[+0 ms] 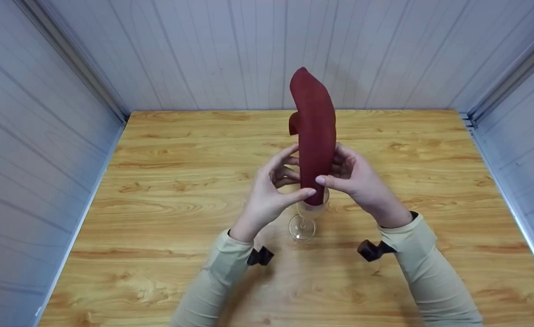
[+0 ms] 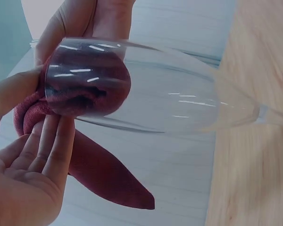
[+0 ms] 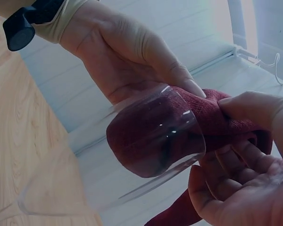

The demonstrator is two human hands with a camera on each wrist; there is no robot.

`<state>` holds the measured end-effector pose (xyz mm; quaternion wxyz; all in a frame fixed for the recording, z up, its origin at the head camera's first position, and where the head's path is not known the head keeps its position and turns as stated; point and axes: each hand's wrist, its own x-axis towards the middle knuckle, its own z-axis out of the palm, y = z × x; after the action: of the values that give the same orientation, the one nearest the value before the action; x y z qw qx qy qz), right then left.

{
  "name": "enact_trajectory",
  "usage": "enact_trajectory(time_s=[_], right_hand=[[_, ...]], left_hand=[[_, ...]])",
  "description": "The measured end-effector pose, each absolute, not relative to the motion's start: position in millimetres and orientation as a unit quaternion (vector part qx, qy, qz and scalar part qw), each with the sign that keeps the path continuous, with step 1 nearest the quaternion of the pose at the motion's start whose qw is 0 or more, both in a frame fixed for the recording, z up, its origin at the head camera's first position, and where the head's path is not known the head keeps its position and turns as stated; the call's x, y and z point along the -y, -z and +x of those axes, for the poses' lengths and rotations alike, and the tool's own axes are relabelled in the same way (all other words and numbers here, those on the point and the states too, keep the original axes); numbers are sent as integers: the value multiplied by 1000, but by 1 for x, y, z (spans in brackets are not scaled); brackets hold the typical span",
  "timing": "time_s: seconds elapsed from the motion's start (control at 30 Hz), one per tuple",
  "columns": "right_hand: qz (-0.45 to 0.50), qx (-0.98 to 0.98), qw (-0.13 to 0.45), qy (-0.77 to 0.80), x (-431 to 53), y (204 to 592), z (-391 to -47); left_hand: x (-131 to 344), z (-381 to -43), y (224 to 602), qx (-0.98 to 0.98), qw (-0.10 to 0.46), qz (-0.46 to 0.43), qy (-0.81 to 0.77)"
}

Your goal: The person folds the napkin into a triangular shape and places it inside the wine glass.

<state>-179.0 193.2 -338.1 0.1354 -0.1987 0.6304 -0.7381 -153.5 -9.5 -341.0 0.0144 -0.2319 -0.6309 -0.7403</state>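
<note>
A dark red cloth napkin [image 1: 314, 122], rolled and folded tall, stands with its lower end inside the mouth of a clear stemmed glass [image 2: 170, 89]. The glass's round foot [image 1: 302, 228] shows below on the table. My left hand [image 1: 271, 186] grips the napkin from the left just above the rim, thumb in front and fingers behind. From the right, my right hand [image 1: 362, 181] holds it the same way, its thumb slightly higher. In the left wrist view the napkin's rounded end fills the upper part of the bowl, and a pointed flap [image 2: 113, 174] hangs outside.
The wood-grain table [image 1: 180, 181] lies under both hands. Pale panelled walls [image 1: 194, 54] stand at the back and on both sides. Dark wrist camera mounts [image 1: 370, 250] stick out from under the sleeves near the glass.
</note>
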Motion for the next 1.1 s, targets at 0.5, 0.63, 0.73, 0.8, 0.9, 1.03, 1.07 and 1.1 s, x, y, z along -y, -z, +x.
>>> enact_trajectory(time_s=[0.5,0.63,0.73,0.8,0.9,1.03,1.07,1.1], right_hand=[[-251,-646,105,713,-192,339,-180],[-251,-651,100,710,-191,341,-180],[-254,-658,94,703,-191,343,-179],[-256,-661,89,699,-191,346,-179],[-258,-665,82,696,-191,350,-179],[-256,-671,83,691,-192,357,-177],[-255,-672,84,690,-192,359,-176],[-254,-673,85,689,-192,360,-175]], left_hand=[[10,-167,348,603,11,-207,770],[10,-168,347,604,12,-198,772],[11,-167,348,607,15,-199,769],[11,-166,351,609,21,-203,766],[10,-165,356,613,30,-213,761],[10,-161,363,614,33,-215,759],[10,-161,365,615,33,-215,758],[10,-160,367,617,34,-216,756]])
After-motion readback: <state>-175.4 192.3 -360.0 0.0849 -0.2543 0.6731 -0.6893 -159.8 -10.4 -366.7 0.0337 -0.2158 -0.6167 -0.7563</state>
